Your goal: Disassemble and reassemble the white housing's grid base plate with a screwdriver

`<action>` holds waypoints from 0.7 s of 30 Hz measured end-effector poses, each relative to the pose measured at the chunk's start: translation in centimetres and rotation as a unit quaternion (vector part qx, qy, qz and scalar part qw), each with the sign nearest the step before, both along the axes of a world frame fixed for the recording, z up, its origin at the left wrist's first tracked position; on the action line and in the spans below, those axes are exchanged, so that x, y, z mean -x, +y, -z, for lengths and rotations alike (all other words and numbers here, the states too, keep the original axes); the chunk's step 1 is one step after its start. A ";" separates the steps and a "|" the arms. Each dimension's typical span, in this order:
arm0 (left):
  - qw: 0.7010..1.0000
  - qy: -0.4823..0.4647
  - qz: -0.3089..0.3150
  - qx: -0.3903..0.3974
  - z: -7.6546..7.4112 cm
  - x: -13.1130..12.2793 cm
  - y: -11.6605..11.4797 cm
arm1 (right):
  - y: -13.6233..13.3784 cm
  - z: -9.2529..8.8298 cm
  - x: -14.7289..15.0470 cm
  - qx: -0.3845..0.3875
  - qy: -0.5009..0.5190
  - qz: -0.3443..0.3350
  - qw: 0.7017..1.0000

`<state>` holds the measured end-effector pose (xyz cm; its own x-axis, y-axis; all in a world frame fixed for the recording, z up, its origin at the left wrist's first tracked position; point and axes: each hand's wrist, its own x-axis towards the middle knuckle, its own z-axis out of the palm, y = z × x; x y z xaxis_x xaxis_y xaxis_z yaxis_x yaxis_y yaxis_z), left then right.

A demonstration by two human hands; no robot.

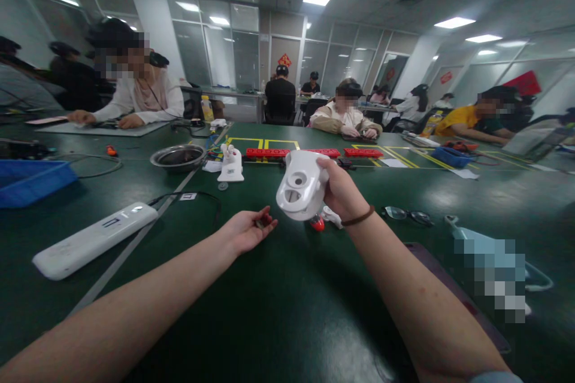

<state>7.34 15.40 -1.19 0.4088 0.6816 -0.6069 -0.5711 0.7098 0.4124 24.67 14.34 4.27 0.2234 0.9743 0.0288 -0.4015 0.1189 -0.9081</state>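
Note:
My right hand (339,188) grips a white plastic housing (302,182) with a round hole and an oval opening in its face, raised above the green table. To its left, my left hand (251,230) is held low with its fingers curled together; a small dark and reddish bit shows at the fingertips, too small to name. Partly hidden behind the housing, a red-tipped object (317,223) and a small white part (332,216) lie on the table. A white plastic piece (231,164) stands farther back on the left, with a small grey disc (223,186) in front of it.
On the left are a long white device (96,242) with a cable, a metal bowl (178,156) and a blue bin (33,182). Red trays (267,153) line the back. Glasses (408,215) and a light-blue pouch (489,245) lie right. Several people sit around.

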 end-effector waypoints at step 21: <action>0.985 -0.155 0.018 -0.069 -2.7 2.9 1.0 | -0.8 6.0 4.2 0.138 -0.490 -0.100 0.855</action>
<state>4.45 16.38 1.51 0.5845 0.7311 -0.3518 -0.6606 0.6806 0.3169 20.48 13.55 -1.74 0.0523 0.9900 -0.1311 0.5814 -0.1369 -0.8020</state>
